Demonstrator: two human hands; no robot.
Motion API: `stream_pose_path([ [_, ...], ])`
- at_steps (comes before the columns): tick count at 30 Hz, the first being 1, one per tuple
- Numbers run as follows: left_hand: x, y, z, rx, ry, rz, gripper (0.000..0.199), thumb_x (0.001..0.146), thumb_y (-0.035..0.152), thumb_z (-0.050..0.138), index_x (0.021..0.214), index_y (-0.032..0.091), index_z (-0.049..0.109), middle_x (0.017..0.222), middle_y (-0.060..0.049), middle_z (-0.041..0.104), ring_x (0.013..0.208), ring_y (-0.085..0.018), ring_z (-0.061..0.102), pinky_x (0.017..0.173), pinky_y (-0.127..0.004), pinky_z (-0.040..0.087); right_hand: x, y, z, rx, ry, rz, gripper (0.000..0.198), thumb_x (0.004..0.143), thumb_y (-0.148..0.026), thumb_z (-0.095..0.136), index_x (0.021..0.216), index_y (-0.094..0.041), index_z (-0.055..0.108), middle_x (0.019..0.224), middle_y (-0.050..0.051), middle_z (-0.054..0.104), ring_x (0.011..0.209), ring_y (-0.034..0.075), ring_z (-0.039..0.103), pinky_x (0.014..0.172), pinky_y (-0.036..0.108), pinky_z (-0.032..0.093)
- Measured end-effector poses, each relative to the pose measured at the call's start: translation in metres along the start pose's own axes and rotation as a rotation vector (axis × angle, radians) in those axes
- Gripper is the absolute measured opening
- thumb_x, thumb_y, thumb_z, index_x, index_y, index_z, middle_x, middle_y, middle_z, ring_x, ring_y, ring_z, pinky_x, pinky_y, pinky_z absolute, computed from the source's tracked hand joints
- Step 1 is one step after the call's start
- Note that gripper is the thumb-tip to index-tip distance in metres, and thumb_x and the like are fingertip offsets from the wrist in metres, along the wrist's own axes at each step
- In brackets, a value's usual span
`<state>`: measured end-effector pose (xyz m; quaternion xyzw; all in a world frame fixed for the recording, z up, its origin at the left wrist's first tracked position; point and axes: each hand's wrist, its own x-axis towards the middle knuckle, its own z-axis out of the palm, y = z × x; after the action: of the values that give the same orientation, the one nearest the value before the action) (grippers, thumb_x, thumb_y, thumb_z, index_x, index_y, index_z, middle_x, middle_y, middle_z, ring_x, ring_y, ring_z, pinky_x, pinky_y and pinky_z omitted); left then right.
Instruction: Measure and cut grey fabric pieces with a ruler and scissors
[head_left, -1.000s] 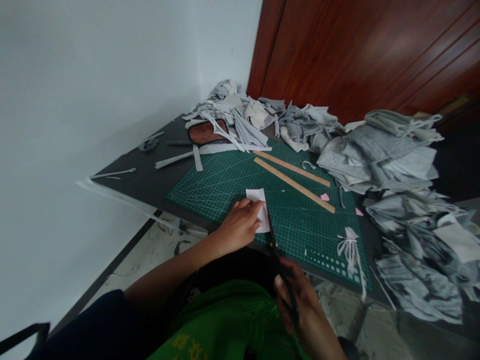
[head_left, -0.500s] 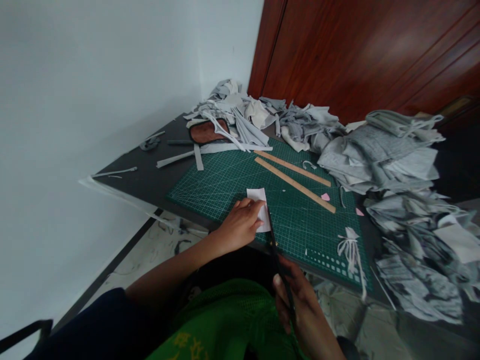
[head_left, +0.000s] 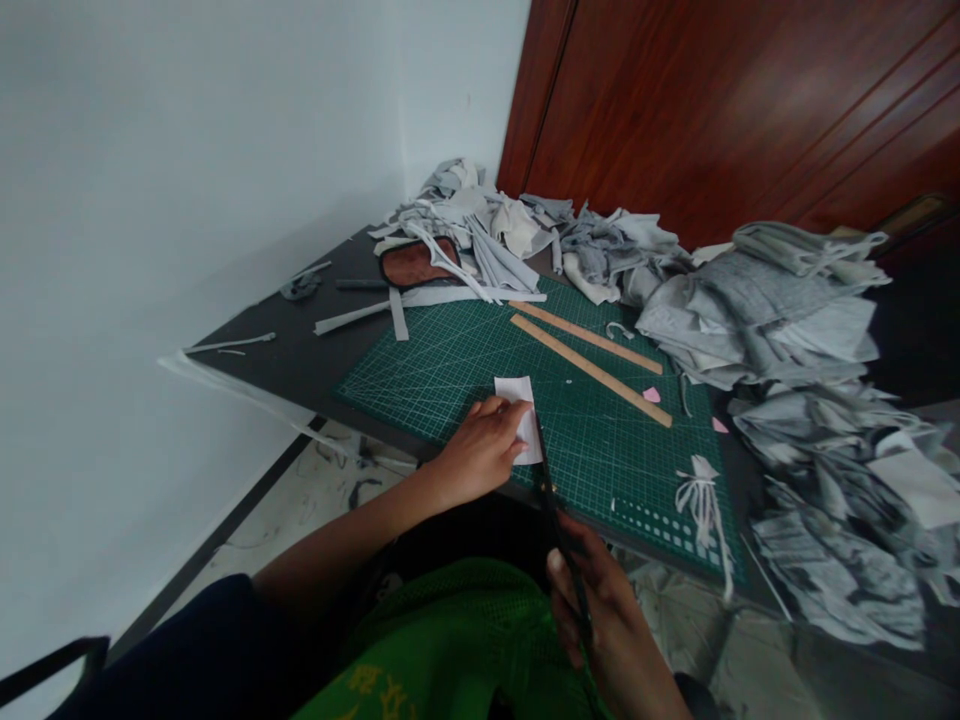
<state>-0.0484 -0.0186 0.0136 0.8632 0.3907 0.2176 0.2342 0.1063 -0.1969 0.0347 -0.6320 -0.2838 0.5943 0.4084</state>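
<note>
A small white rectangular piece point(head_left: 513, 388), cloth or paper, lies near the front edge of the green cutting mat point(head_left: 420, 370). My left hand point(head_left: 486, 440) is on it, fingers bent and holding it down by its middle. Below and to the right, my right hand point(head_left: 600, 600) is wrapped round a pair of black scissors point(head_left: 550, 490). Their long, narrow blades point away from me and run along the right edge of the white piece, with the tip close to my left fingertips. My right palm hides part of the handles.
Two wooden strips point(head_left: 592, 370) lie on the mat beyond my hands. Heaps of grey and white fabric point(head_left: 757, 310) line the back and right of the dark table point(head_left: 262, 310). A brown pad point(head_left: 416, 263) and a bundle of white cords point(head_left: 703, 500) lie there too.
</note>
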Motion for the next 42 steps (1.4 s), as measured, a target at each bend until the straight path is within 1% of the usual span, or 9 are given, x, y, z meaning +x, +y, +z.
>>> stream_pose_path([
  [7,0.000,-0.001,0.001,0.011,0.001,-0.001,0.047,0.097,0.016,0.056,0.142,0.020,0.046,0.130,-0.012,0.063,0.128,-0.030,0.052,0.108,-0.049,0.042,0.001,0.007,0.002,0.010,-0.003,-0.030,0.072,0.089,-0.063,0.074,0.143,-0.024,0.047,0.069,-0.007,0.057,0.044,0.008,0.046,0.038,0.018,0.037],
  [12,0.000,-0.001,0.001,0.017,0.005,0.000,0.047,0.097,0.016,0.055,0.142,0.019,0.046,0.129,-0.012,0.063,0.127,-0.030,0.053,0.109,-0.049,0.041,0.003,0.007,0.002,0.124,0.048,0.004,0.070,0.084,-0.063,0.078,0.136,-0.024,0.051,0.062,-0.011,0.050,0.042,0.007,0.040,0.035,0.016,0.031],
  [15,0.000,0.000,0.001,0.022,-0.002,-0.005,0.046,0.096,0.016,0.056,0.141,0.018,0.046,0.126,-0.013,0.064,0.125,-0.030,0.053,0.108,-0.049,0.042,0.004,0.004,0.000,0.160,0.064,0.000,0.069,0.082,-0.063,0.080,0.132,-0.025,0.054,0.065,-0.009,0.052,0.043,0.007,0.039,0.034,0.015,0.029],
  [21,0.000,-0.001,0.002,0.015,0.012,0.003,0.048,0.096,0.016,0.055,0.142,0.020,0.044,0.126,-0.012,0.063,0.124,-0.029,0.054,0.108,-0.048,0.043,0.009,0.001,-0.002,0.114,0.049,-0.015,0.065,0.081,-0.062,0.080,0.129,-0.025,0.056,0.068,-0.009,0.054,0.041,0.006,0.039,0.033,0.015,0.028],
  [26,0.000,-0.002,0.002,0.015,0.001,0.008,0.046,0.096,0.016,0.055,0.141,0.021,0.044,0.125,-0.011,0.064,0.126,-0.030,0.053,0.107,-0.049,0.042,0.011,0.001,0.000,0.058,0.049,-0.031,0.068,0.083,-0.062,0.079,0.135,-0.026,0.053,0.071,-0.008,0.056,0.044,0.007,0.042,0.035,0.016,0.030],
  [31,0.000,0.001,-0.001,0.026,-0.003,0.001,0.044,0.097,0.017,0.055,0.140,0.020,0.045,0.123,-0.012,0.065,0.124,-0.030,0.054,0.106,-0.049,0.043,0.011,-0.001,0.002,0.000,0.008,-0.050,0.068,0.089,-0.062,0.073,0.140,-0.024,0.049,0.065,-0.009,0.054,0.043,0.007,0.040,0.037,0.017,0.033],
  [37,0.004,-0.008,0.002,-0.035,0.046,0.022,0.041,0.099,0.019,0.052,0.140,0.021,0.051,0.125,-0.011,0.067,0.125,-0.029,0.055,0.108,-0.050,0.045,0.013,-0.001,0.001,0.016,0.029,-0.046,0.069,0.086,-0.064,0.076,0.137,-0.024,0.051,0.067,-0.009,0.053,0.043,0.007,0.041,0.035,0.017,0.034],
  [40,0.016,-0.018,0.003,-0.070,0.068,0.064,0.038,0.098,0.013,0.051,0.134,0.021,0.061,0.120,-0.009,0.072,0.119,-0.026,0.060,0.107,-0.047,0.047,0.014,-0.001,0.001,0.069,0.053,-0.030,0.068,0.082,-0.063,0.079,0.133,-0.026,0.053,0.070,-0.010,0.052,0.042,0.006,0.041,0.033,0.016,0.033],
  [42,0.022,-0.020,0.002,-0.037,0.036,0.102,0.036,0.096,0.009,0.052,0.127,0.021,0.067,0.117,-0.008,0.074,0.114,-0.025,0.063,0.105,-0.044,0.048,0.014,0.000,0.001,0.080,0.057,-0.031,0.068,0.081,-0.063,0.080,0.131,-0.026,0.054,0.070,-0.010,0.052,0.041,0.006,0.040,0.032,0.016,0.032],
])
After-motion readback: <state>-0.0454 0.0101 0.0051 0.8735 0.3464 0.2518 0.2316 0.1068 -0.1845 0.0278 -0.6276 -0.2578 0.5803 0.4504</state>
